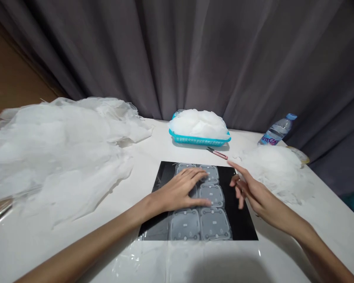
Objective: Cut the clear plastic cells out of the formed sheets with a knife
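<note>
My left hand (181, 190) lies with its fingers spread over a translucent plastic sheet of rounded-square pieces (214, 223). The sheet rests on a black mat (240, 224) and runs past its near edge. Part of the upper left pieces is hidden under that hand. Above the mat's right edge hovers my right hand (252, 192), index finger stretched out, the other fingers loosely bent and apart, with nothing visible in it. Just beyond its index fingertip, a pair of pink-handled thread snips (217, 153) lies on the white table (147, 157).
At the back stands a turquoise basket (200, 140) heaped with white, thin sheet-like material (200, 122). A large white pile (61, 149) covers the left side. On the right are a smaller white heap (271, 167) and a water bottle (277, 131). A grey curtain (177, 59) hangs behind.
</note>
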{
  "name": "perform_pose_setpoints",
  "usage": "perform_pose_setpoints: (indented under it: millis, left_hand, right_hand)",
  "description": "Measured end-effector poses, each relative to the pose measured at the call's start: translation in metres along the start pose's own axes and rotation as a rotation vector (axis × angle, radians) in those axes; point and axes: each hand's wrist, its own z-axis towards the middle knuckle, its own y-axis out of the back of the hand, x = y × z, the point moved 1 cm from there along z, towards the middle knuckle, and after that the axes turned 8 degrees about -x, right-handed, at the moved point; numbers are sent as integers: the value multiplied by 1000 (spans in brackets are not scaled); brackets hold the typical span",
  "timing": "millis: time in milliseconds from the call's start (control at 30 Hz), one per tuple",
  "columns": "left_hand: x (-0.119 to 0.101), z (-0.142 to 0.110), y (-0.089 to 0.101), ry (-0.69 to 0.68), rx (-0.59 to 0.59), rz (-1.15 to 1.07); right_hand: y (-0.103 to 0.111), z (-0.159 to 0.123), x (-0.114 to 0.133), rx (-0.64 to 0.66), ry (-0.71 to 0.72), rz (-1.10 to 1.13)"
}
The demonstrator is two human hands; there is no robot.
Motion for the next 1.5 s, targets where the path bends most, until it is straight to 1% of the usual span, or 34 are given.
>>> perform_pose_setpoints:
  millis: [67,100,200,267,300,400,433,467,500,567,667,733,800,933,1000,1067,1167,1233,1367,1500]
  left_hand:
    - [-4,6,-6,37,-83,54]
    - [-5,8,-10,35,-99,82]
    - [-4,11,-22,1,-64,147]
    - [-2,9,-26,10,-42,183]
    - [-2,7,-27,19,-41,199]
    - [-5,3,-28,42,-48,230]
    - [-6,3,-28,52,-49,238]
    - [-7,3,-27,64,-49,244]
    - [-7,3,-26,77,-48,246]
    - [-5,6,-24,96,-45,237]
    - [1,12,-18,62,-64,192]
    - [5,15,-16,16,-88,137]
    - [8,18,-15,-3,-92,60]
    - [11,18,-18,55,-78,-43]
    - [12,17,-19,79,-80,-60]
    - [13,17,-19,96,-71,-74]
    - [15,17,-19,108,-65,-88]
    - [15,17,-19,105,-70,-92]
    - [15,17,-19,98,-70,-87]
    - [16,18,-20,91,-71,-97]
  right_hand:
    - [0,14,4,62,52,70]
    - [0,20,6,69,54,97]
    - [0,32,6,97,62,229]
    - [-5,36,-2,77,84,305]
    - [-8,37,-8,18,90,306]
    - [-21,41,-29,-280,35,198]
    - [-24,43,-34,-339,6,179]
    - [-27,45,-37,-358,-13,174]
    - [-28,46,-39,-339,-14,174]
    - [-27,49,-36,-274,39,146]
    - [-17,51,-28,-258,132,66]
    - [-12,52,-24,-218,125,93]
    - [-10,55,-22,-132,99,158]
    - [-13,62,-24,15,67,217]
    - [-14,63,-25,63,40,221]
    - [-12,62,-25,74,60,206]
    - [-7,59,-24,56,146,176]
    - [-6,56,-25,36,171,149]
    - [-10,51,-25,-12,206,104]
    - [-13,51,-23,20,238,86]
